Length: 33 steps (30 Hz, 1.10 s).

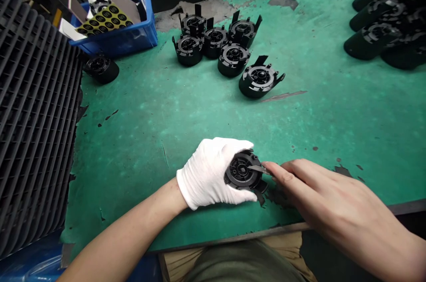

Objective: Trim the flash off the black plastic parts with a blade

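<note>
A white glove covers my left hand [214, 174], whose fingers wrap round a round black plastic part [243, 170] near the front edge of the table. The part's open, ribbed face is turned up, and a strip sticks out at its lower right. My right hand [309, 188] is bare and pinches a small pointed metal blade [258, 168]. The blade's tip lies over the face of the black part, close to its centre; whether it touches is too small to tell.
Several similar black parts [234, 57] stand at the back middle of the green table [140, 117], and more black cups [371, 42] at the right. A blue bin [123, 40] holds stickers [106, 20]. Beside it sits another black part [101, 69]. A dark grating [33, 117] borders the left.
</note>
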Each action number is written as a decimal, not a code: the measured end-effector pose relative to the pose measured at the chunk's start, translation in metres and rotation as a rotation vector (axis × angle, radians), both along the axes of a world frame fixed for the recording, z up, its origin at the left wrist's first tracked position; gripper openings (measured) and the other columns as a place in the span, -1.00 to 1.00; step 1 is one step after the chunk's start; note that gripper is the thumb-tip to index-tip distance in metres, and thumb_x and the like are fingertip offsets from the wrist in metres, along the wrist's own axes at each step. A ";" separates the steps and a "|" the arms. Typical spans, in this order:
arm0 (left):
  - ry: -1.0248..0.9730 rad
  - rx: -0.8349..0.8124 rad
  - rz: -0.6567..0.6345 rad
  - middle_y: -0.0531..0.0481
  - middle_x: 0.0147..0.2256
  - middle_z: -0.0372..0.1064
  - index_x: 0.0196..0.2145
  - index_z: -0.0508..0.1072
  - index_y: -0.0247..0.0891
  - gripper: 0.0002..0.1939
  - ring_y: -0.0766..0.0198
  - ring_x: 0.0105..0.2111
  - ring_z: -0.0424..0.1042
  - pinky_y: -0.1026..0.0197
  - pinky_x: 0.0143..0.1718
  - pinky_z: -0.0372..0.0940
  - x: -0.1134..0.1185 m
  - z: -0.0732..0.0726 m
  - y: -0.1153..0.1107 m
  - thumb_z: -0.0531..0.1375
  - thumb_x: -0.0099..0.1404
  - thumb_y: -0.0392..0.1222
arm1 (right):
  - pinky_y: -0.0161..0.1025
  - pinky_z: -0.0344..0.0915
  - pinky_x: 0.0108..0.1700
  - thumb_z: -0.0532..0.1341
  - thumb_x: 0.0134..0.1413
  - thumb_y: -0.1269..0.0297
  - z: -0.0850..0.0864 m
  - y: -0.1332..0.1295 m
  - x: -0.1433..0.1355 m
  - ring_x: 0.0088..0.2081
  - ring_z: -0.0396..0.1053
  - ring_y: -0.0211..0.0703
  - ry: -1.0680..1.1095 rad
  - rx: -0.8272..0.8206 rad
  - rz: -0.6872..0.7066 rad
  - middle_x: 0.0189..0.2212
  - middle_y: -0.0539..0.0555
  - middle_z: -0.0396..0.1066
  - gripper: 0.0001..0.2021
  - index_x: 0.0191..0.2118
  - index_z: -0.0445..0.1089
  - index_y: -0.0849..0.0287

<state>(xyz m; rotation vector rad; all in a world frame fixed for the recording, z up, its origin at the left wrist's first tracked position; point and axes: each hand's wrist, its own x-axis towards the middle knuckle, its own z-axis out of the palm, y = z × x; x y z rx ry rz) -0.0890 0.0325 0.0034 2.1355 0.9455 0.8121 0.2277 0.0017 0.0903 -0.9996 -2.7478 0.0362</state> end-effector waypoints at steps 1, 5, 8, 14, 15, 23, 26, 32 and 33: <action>-0.001 -0.002 -0.003 -0.38 0.38 0.79 0.59 0.55 -0.15 0.19 -0.42 0.34 0.85 -0.41 0.43 0.75 0.000 0.001 0.000 0.66 0.32 0.65 | -0.16 0.38 -0.40 0.02 0.58 0.66 0.000 0.006 0.003 -0.34 0.51 -0.06 0.010 0.019 0.016 -0.18 0.08 0.57 -0.42 0.52 0.46 0.26; 0.006 -0.046 -0.009 -0.36 0.38 0.79 0.58 0.56 -0.11 0.20 -0.44 0.35 0.84 -0.43 0.44 0.74 0.000 0.003 0.002 0.66 0.29 0.68 | -0.11 0.39 -0.27 0.02 0.72 0.58 0.002 0.035 0.005 -0.32 0.48 -0.07 0.000 0.083 0.139 -0.21 0.06 0.55 -0.57 0.41 0.52 0.28; 0.004 -0.063 -0.006 -0.36 0.37 0.79 0.57 0.56 -0.10 0.19 -0.45 0.36 0.83 -0.44 0.45 0.74 0.000 0.004 0.002 0.66 0.29 0.68 | -0.09 0.41 -0.19 0.02 0.79 0.53 0.003 0.052 0.004 -0.25 0.53 -0.05 -0.013 0.037 0.210 -0.16 0.08 0.60 -0.60 0.39 0.54 0.24; 0.017 -0.068 -0.003 -0.36 0.38 0.80 0.56 0.57 -0.10 0.20 -0.45 0.35 0.84 -0.43 0.44 0.74 0.000 0.005 0.002 0.67 0.26 0.69 | -0.04 0.37 -0.16 0.01 0.80 0.50 0.001 0.063 0.013 -0.22 0.51 -0.02 -0.004 -0.003 0.253 -0.09 0.12 0.66 -0.56 0.43 0.55 0.17; 0.017 -0.068 -0.003 -0.36 0.38 0.80 0.56 0.57 -0.10 0.20 -0.45 0.36 0.84 -0.43 0.44 0.74 -0.001 0.005 0.002 0.67 0.26 0.69 | -0.03 0.36 -0.15 0.02 0.80 0.49 0.000 0.065 0.014 -0.22 0.50 -0.01 -0.002 -0.010 0.262 -0.07 0.12 0.67 -0.56 0.45 0.54 0.16; 0.018 -0.069 -0.007 -0.35 0.38 0.80 0.57 0.57 -0.09 0.19 -0.44 0.38 0.83 -0.41 0.46 0.74 -0.001 0.007 0.001 0.69 0.26 0.65 | 0.00 0.30 -0.08 0.00 0.80 0.55 -0.009 0.092 0.013 -0.17 0.39 -0.02 0.065 0.005 0.399 -0.15 0.05 0.60 -0.47 0.55 0.55 0.16; 0.028 -0.076 -0.012 -0.34 0.39 0.79 0.58 0.56 -0.08 0.19 -0.44 0.38 0.83 -0.41 0.47 0.73 -0.001 0.008 0.001 0.70 0.26 0.62 | -0.01 0.32 -0.07 -0.01 0.85 0.49 -0.004 0.106 0.013 -0.17 0.41 -0.04 0.047 -0.045 0.472 -0.14 0.03 0.61 -0.46 0.49 0.65 0.06; 0.025 -0.077 -0.009 -0.34 0.40 0.78 0.58 0.56 -0.08 0.17 -0.44 0.39 0.82 -0.42 0.50 0.71 -0.002 0.010 0.000 0.69 0.29 0.61 | -0.01 0.33 -0.10 0.08 0.84 0.33 0.005 0.134 0.005 -0.20 0.43 -0.01 -0.039 -0.321 0.509 -0.18 0.06 0.61 -0.49 0.47 0.73 -0.12; 0.024 -0.073 -0.010 -0.34 0.40 0.78 0.58 0.55 -0.08 0.16 -0.43 0.39 0.82 -0.41 0.50 0.71 -0.003 0.010 0.000 0.69 0.30 0.60 | -0.01 0.34 -0.09 0.08 0.83 0.29 0.006 0.138 0.003 -0.21 0.43 -0.01 -0.057 -0.353 0.511 -0.20 0.05 0.60 -0.50 0.46 0.74 -0.13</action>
